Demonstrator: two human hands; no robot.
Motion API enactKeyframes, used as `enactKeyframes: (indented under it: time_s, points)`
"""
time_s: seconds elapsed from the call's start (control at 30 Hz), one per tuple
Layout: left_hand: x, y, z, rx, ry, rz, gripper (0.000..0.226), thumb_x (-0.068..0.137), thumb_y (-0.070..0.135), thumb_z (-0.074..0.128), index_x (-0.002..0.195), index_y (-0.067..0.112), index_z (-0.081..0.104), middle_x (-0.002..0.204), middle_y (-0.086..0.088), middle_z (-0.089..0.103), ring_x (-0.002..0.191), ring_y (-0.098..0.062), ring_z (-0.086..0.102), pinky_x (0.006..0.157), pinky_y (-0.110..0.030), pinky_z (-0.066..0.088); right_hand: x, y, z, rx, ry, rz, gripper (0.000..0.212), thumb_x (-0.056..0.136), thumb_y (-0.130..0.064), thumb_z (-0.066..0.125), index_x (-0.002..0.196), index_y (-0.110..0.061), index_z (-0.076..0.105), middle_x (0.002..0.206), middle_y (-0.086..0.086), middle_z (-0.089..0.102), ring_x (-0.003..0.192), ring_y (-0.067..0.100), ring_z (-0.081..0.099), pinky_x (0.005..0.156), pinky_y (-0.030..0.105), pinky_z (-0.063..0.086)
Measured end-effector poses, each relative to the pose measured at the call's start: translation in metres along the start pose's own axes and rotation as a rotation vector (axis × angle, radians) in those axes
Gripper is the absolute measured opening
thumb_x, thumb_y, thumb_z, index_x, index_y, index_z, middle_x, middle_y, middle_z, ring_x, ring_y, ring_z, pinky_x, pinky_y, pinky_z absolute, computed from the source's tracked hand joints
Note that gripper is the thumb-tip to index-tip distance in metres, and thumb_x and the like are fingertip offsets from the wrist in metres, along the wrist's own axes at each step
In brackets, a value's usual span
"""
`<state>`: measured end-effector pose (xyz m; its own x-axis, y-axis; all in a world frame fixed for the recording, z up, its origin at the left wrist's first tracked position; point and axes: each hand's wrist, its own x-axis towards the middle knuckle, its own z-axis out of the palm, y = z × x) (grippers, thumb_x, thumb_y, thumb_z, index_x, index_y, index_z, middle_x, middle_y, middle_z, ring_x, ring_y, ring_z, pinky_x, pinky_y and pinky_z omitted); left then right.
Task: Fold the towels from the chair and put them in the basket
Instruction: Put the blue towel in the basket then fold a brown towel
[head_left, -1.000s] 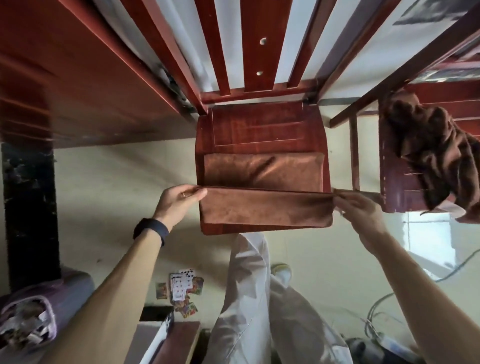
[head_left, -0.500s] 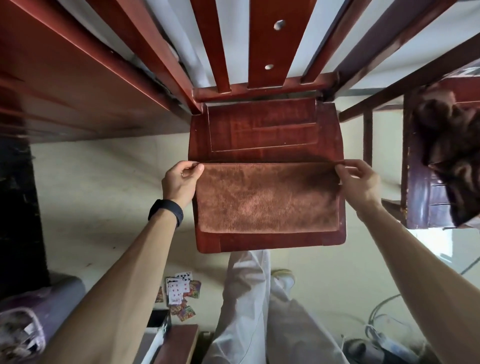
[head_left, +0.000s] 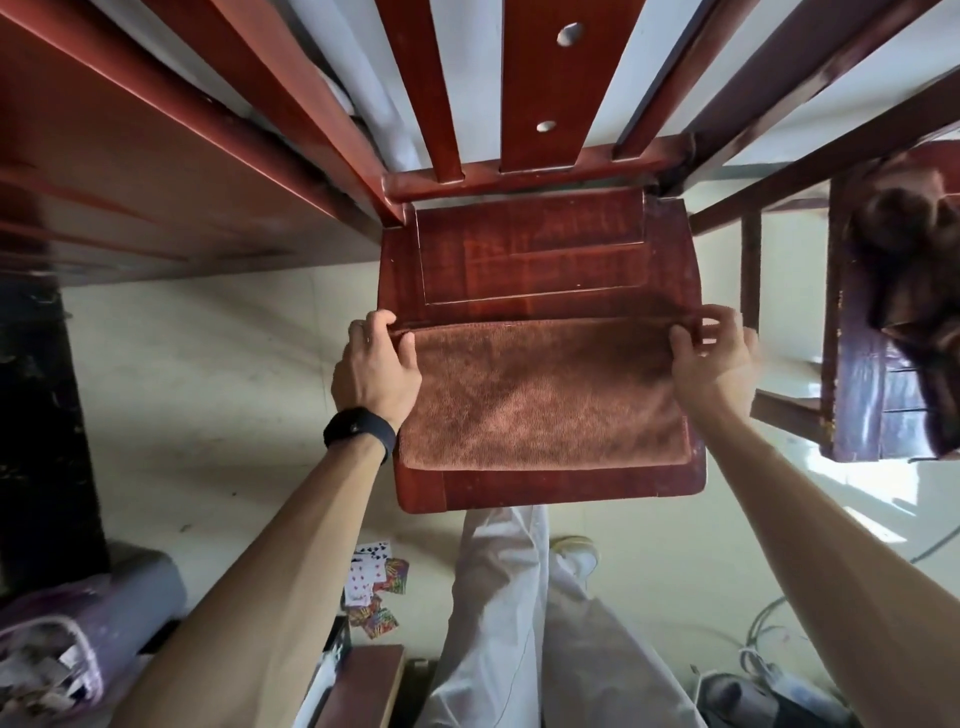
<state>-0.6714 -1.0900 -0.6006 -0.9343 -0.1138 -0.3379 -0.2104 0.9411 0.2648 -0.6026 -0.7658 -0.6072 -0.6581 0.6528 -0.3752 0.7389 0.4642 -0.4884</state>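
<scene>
A brown towel (head_left: 540, 395), folded into a flat rectangle, lies on the seat of a red wooden chair (head_left: 530, 260) in the middle of the view. My left hand (head_left: 376, 371) pinches the towel's far left corner. My right hand (head_left: 714, 358) pinches its far right corner. A heap of dark brown towels (head_left: 914, 270) lies crumpled on a second chair (head_left: 857, 405) at the right edge. No basket is in view.
A dark red table (head_left: 156, 171) runs along the left. Playing cards (head_left: 374, 582) lie on the pale floor by my white-trousered legs (head_left: 519, 623). A purple-grey bin (head_left: 78, 639) stands at the lower left, and cables (head_left: 763, 670) lie at the lower right.
My hands carried the towel's near edge away from me and laid it over the far half. The towel now lies folded flat on the seat.
</scene>
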Motion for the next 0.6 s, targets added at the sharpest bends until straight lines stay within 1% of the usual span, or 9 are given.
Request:
enactKeyframes:
  time_s: [0.07,0.1,0.13,0.2,0.23,0.3,0.37,0.5,0.6]
  points:
    - [-0.011,0.0,0.003,0.08,0.12,0.094,0.039,0.094,0.032,0.053,0.129,0.015,0.054,0.13,-0.012,0.054,0.112,-0.034,0.054,0.086,-0.045,0.045,-0.02,-0.003,0.002,-0.111,0.11,-0.106,0.042,0.09,-0.036,0.061,0.128,-0.02,0.053,0.128,0.01,0.053,0.115,0.029,0.052,0.101,0.048,0.043]
    - [-0.02,0.001,0.006,0.11,0.173,0.177,0.044,0.093,0.033,0.054,0.132,0.014,0.054,0.136,-0.012,0.051,0.117,-0.033,0.051,0.092,-0.045,0.042,-0.033,-0.005,0.004,-0.18,0.149,-0.193,0.044,0.089,-0.034,0.061,0.13,-0.019,0.053,0.134,0.01,0.051,0.12,0.03,0.048,0.101,0.048,0.039]
    - [-0.03,0.004,0.01,0.121,0.184,0.271,0.048,0.092,0.035,0.055,0.135,0.014,0.054,0.141,-0.012,0.049,0.121,-0.032,0.05,0.098,-0.044,0.039,-0.046,-0.006,0.006,-0.239,0.153,-0.289,0.045,0.09,-0.033,0.061,0.131,-0.018,0.053,0.14,0.009,0.048,0.125,0.029,0.045,0.102,0.047,0.035]
    - [-0.05,0.012,0.024,0.132,0.101,0.415,0.056,0.091,0.04,0.055,0.141,0.017,0.05,0.152,-0.01,0.04,0.133,-0.033,0.044,0.111,-0.045,0.03,-0.065,-0.005,0.016,-0.338,0.093,-0.489,0.047,0.094,-0.037,0.056,0.136,-0.017,0.052,0.15,0.009,0.043,0.137,0.029,0.039,0.108,0.048,0.03]
    - [-0.057,0.014,0.032,0.15,0.037,0.441,0.061,0.091,0.044,0.055,0.146,0.02,0.045,0.157,-0.008,0.033,0.14,-0.032,0.036,0.116,-0.047,0.023,-0.068,-0.001,0.022,-0.401,0.052,-0.561,0.051,0.095,-0.041,0.053,0.141,-0.017,0.05,0.154,0.01,0.041,0.143,0.029,0.034,0.113,0.05,0.026]
    - [-0.061,0.01,0.047,0.19,-0.057,0.378,0.069,0.09,0.055,0.049,0.152,0.029,0.032,0.164,-0.004,0.016,0.15,-0.031,0.014,0.119,-0.054,0.012,-0.06,0.014,0.031,-0.54,-0.031,-0.567,0.061,0.098,-0.051,0.045,0.152,-0.023,0.039,0.163,0.007,0.028,0.151,0.026,0.021,0.121,0.054,0.015]
    - [-0.053,-0.008,0.059,0.233,-0.091,0.301,0.073,0.09,0.065,0.04,0.155,0.037,0.019,0.166,0.001,0.001,0.152,-0.029,-0.001,0.117,-0.061,0.006,-0.043,0.032,0.034,-0.603,-0.078,-0.496,0.067,0.098,-0.061,0.04,0.157,-0.033,0.026,0.167,0.001,0.013,0.154,0.022,0.009,0.122,0.057,0.006]
    - [-0.043,-0.031,0.07,0.263,-0.068,0.374,0.073,0.09,0.069,0.033,0.154,0.04,0.016,0.165,0.002,-0.002,0.151,-0.032,-0.006,0.117,-0.062,0.002,-0.03,0.056,0.038,-0.578,-0.074,-0.538,0.07,0.095,-0.065,0.039,0.157,-0.037,0.022,0.168,0.001,0.008,0.155,0.021,0.002,0.122,0.056,0.001]
    - [-0.044,-0.03,0.067,0.293,-0.072,0.374,0.074,0.09,0.07,0.034,0.155,0.039,0.015,0.166,0.0,-0.002,0.151,-0.035,-0.006,0.117,-0.064,0.004,-0.036,0.053,0.037,-0.558,-0.086,-0.5,0.073,0.094,-0.066,0.04,0.158,-0.038,0.019,0.168,0.001,0.006,0.155,0.023,0.001,0.121,0.059,0.004]
